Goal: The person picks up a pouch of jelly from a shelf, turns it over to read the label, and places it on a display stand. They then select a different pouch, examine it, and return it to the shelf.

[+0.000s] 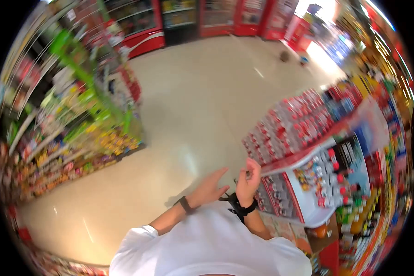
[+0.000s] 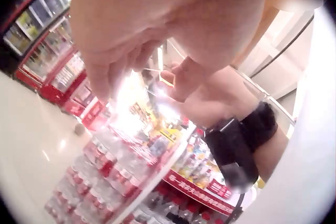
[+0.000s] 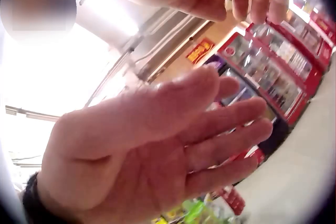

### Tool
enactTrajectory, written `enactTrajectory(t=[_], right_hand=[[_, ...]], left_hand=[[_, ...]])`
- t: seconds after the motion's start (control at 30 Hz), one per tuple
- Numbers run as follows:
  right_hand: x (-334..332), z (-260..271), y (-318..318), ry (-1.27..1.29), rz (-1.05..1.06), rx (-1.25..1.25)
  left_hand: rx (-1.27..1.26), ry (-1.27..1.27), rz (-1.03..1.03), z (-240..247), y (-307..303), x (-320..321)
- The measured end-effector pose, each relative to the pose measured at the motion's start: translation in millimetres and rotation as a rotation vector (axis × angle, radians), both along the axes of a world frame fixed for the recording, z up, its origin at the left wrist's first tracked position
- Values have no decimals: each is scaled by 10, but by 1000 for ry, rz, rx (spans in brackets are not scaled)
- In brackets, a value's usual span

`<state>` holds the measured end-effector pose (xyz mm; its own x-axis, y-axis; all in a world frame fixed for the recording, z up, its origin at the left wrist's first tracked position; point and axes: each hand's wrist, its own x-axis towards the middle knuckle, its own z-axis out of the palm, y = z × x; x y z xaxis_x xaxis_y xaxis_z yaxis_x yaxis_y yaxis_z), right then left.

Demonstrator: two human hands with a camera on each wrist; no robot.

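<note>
Both hands are raised in front of the white shirt (image 1: 211,244) in the head view, holding nothing. The left hand (image 1: 208,187) has its fingers stretched out and its thumb apart. Its palm and straight fingers also show in the right wrist view, where the left hand (image 3: 152,150) fills the middle. Beside it, the right hand (image 1: 248,184) points forward with loosely bent fingers. In the left wrist view the right hand (image 2: 205,95) appears beyond the left, above a black strapped device (image 2: 236,145) on its wrist. A dark band (image 1: 185,204) circles the left wrist.
Stacked packs of red-capped bottles (image 1: 290,124) stand ahead right, next to a white display stand (image 1: 313,207) bearing small bottles. Stocked shelves (image 1: 78,119) line the left. Red drink fridges (image 1: 145,43) stand beyond the pale shop floor (image 1: 188,106), with a bright doorway at the far right.
</note>
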<state>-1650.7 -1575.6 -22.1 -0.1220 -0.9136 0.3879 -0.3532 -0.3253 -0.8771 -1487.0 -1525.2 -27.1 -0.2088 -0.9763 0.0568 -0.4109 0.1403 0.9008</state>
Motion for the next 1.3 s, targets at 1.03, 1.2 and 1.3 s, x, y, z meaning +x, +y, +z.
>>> enactTrajectory(t=[1.03,1.2,1.3], right_hand=[[6872,90,2196,431,2274,379],[7504,230,2561,470,2462,236],[7839,61,2826,519,2524,178]], left_hand=[[71,48,1757,314,3222,4506],[11,22,1844,239,3562,4975],[51,22,1857,82,3809,5232]])
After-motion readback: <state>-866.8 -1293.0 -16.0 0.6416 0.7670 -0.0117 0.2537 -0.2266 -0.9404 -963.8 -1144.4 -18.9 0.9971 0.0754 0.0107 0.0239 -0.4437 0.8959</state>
